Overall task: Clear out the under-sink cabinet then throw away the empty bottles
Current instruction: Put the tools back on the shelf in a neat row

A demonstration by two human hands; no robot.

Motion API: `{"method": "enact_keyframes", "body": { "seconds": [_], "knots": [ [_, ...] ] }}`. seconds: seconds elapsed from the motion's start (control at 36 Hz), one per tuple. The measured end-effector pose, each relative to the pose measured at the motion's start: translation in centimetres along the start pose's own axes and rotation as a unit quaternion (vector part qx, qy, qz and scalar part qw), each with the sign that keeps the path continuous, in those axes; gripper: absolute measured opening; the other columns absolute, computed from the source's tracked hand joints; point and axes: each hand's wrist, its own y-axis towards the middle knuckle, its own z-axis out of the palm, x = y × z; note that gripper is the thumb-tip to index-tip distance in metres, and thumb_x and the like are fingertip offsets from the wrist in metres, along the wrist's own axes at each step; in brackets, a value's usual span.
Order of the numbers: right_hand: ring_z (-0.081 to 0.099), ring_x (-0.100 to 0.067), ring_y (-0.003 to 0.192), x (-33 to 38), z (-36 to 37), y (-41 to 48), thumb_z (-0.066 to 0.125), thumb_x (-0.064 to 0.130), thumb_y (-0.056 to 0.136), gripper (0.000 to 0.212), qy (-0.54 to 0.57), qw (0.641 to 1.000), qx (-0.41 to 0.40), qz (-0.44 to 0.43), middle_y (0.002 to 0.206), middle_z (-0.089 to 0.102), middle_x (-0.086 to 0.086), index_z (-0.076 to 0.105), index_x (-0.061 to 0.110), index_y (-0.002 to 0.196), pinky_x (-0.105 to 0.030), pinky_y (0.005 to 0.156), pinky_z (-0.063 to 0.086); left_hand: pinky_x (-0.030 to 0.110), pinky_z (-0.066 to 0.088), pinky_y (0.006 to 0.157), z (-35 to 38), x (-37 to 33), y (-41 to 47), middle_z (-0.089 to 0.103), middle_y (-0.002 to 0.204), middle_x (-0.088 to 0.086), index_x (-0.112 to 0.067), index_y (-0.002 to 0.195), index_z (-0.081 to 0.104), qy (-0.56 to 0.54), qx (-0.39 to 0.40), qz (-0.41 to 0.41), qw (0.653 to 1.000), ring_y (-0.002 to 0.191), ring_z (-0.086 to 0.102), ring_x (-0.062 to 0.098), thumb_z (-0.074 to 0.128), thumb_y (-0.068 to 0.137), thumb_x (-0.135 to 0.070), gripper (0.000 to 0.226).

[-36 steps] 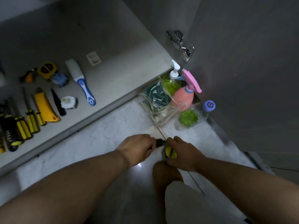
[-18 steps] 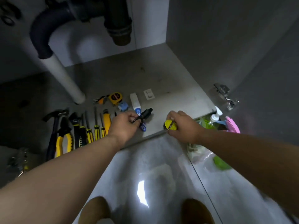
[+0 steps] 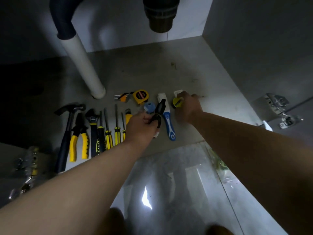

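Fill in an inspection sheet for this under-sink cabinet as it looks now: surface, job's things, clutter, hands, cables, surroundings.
Surface: grey cabinet floor, with a few dark marks.
Job's things: black tool and yellow round item, both held; nothing seen to throw away.
Clutter: hammer, yellow pliers, adjustable wrench, screwdrivers, hex keys, tape measure and blue-handled brush lie on the floor.
Hands: left hand grips the black tool; right hand holds the yellow round item.
Cables: nothing seen.
Surroundings: white drain pipe, door hinge, glossy marble tile, clear plastic bag beside the right arm.
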Motion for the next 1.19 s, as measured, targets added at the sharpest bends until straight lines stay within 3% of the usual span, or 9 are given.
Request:
{"method": "enact_keyframes", "body": {
  "seconds": [0.11,0.19,0.25,0.31,0.42,0.53,0.67,0.86,1.19],
  "knots": [
    [0.053,-0.033,0.115,0.0,-0.2,-1.3,0.059,0.013,0.089,0.055,0.075,0.997,-0.025,0.0,0.135,0.046,-0.016,0.045,0.015,0.142,-0.02,0.088,0.036,0.031,0.063,0.072,0.0,-0.1,0.1,0.072,0.091,0.008,-0.01,0.099,0.065,-0.018,0.019,-0.022,0.999,0.074,0.075,0.016,0.064,0.097,-0.005,0.005],
    [0.062,-0.023,0.086,0.2,-1.2,-3.9,0.055,0.02,0.092,0.021,0.212,0.976,-0.042,0.012,0.102,0.066,-0.008,0.066,0.011,0.108,-0.025,0.071,0.047,0.026,0.062,0.064,0.5,-0.6,0.0,0.072,0.082,0.004,-0.011,0.09,0.064,-0.048,0.023,-0.034,0.998,0.063,0.073,0.011,0.065,0.096,-0.002,0.011],
    [0.062,-0.017,0.067,0.3,-2.1,-6.0,0.059,0.029,0.094,0.018,0.335,0.939,0.059,0.047,0.077,0.067,-0.003,0.067,0.013,0.09,-0.019,0.053,0.046,0.021,0.058,0.054,1.0,-1.0,-0.2,0.071,0.077,0.004,-0.013,0.083,0.061,-0.065,0.029,-0.04,0.997,0.056,0.071,0.009,0.067,0.094,-0.002,0.017],
    [0.064,-0.016,0.066,0.1,-2.5,-7.6,0.063,0.034,0.095,0.027,0.381,0.908,0.164,0.053,0.079,0.069,-0.007,0.068,0.008,0.094,-0.019,0.054,0.047,0.019,0.055,0.05,1.7,-1.2,-0.5,0.071,0.074,0.004,-0.013,0.082,0.059,-0.06,0.033,-0.049,0.996,0.051,0.069,0.008,0.07,0.093,-0.003,0.018],
    [0.063,-0.011,0.062,-0.9,-2.7,-8.9,0.063,0.015,0.096,0.012,0.373,0.913,0.163,0.026,0.076,0.069,-0.008,0.066,0.008,0.088,-0.016,0.053,0.045,0.015,0.049,0.044,2.7,-1.2,-1.0,0.073,0.082,0.009,-0.013,0.085,0.062,0.019,0.051,-0.036,0.998,0.047,0.066,0.005,0.077,0.088,-0.01,0.015],
    [0.061,-0.01,0.055,-2.3,-2.7,-8.6,0.06,0.012,0.097,0.012,0.311,0.942,0.117,0.053,0.07,0.066,-0.005,0.065,0.011,0.086,-0.013,0.044,0.043,0.022,0.053,0.064,3.1,-0.8,-1.4,0.074,0.084,0.001,-0.015,0.09,0.072,0.119,0.054,-0.003,0.991,0.07,0.067,0.01,0.077,0.088,-0.019,0.007],
    [0.065,-0.023,0.085,-3.6,-2.2,-6.9,0.059,0.014,0.093,0.011,0.11,0.992,0.049,0.047,0.092,0.069,-0.007,0.065,0.016,0.083,-0.029,0.076,0.052,0.025,0.054,0.079,2.9,-0.4,-1.4,0.075,0.09,-0.003,-0.017,0.091,0.074,0.199,0.042,0.05,0.978,0.087,0.067,0.009,0.066,0.09,-0.014,0.008],
    [0.064,-0.024,0.088,-3.3,-1.8,-7.1,0.058,0.019,0.094,0.011,0.002,0.999,0.016,-0.034,0.095,0.069,-0.004,0.069,0.019,0.091,-0.033,0.078,0.054,0.014,0.044,0.064,2.5,-0.3,-1.8,0.072,0.084,-0.009,-0.02,0.09,0.074,0.236,0.062,0.082,0.966,0.078,0.063,0.0,0.061,0.092,-0.016,0.014],
    [0.067,-0.027,0.088,-11.5,-9.7,-10.6,0.054,0.014,0.087,0.019,-0.075,0.995,0.042,-0.053,0.088,0.073,-0.006,0.073,0.017,0.089,-0.035,0.081,0.054,0.035,0.063,0.061,7.8,1.3,-5.4,0.07,0.071,-0.004,-0.019,0.079,0.07,0.278,0.252,0.083,0.923,0.055,0.068,0.015,0.066,0.089,-0.02,0.011]
  ]
}}
